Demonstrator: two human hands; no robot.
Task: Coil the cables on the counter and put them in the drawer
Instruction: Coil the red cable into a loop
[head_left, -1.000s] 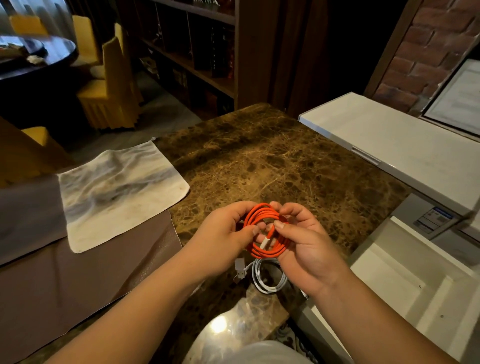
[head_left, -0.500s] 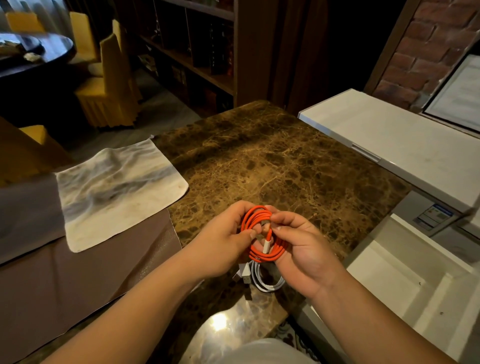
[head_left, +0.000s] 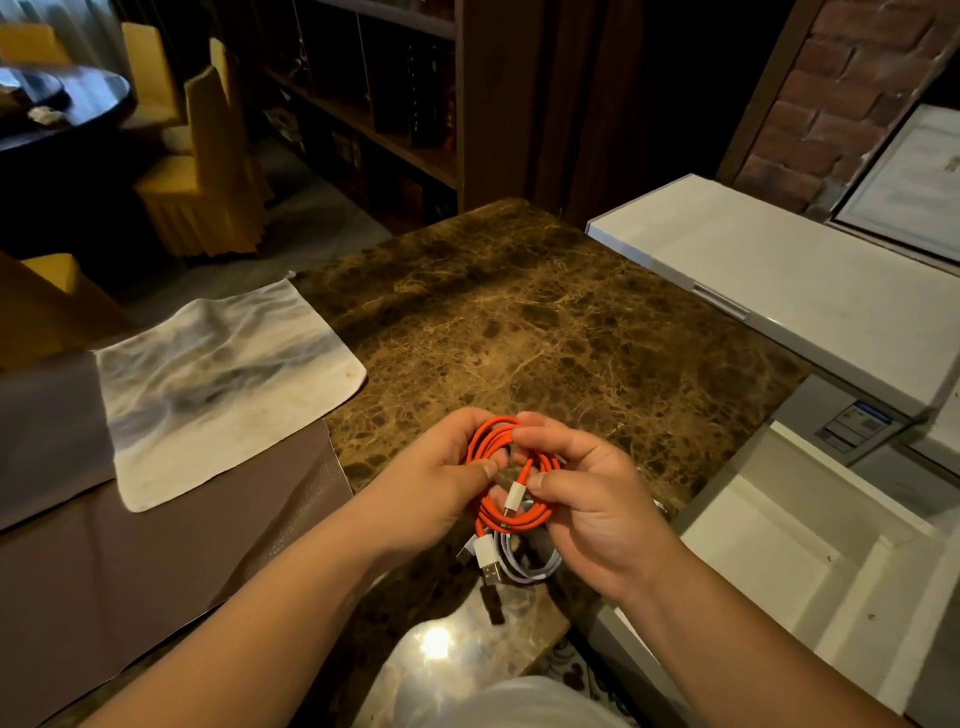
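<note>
I judge the coiling step nearly done: my left hand (head_left: 436, 483) pinches the left side of the orange cable (head_left: 511, 514) coil between thumb and fingers, and my right hand (head_left: 587, 499) curls round its right side, its thumb pressing the loose white-tipped end against the loops. So each grip is closed on that coil, held just above the tabletop (head_left: 519, 332). Just below my grips a white cable (head_left: 524, 564) lies already coiled on the tabletop, its plug toward my left hand.

Next, I think, the loose end needs tucking through the loops so the coil holds, then carrying right.

The open drawer (head_left: 779, 561) sits to the right of my right grip; its visible compartments look bare, no cable inside yet.
</note>
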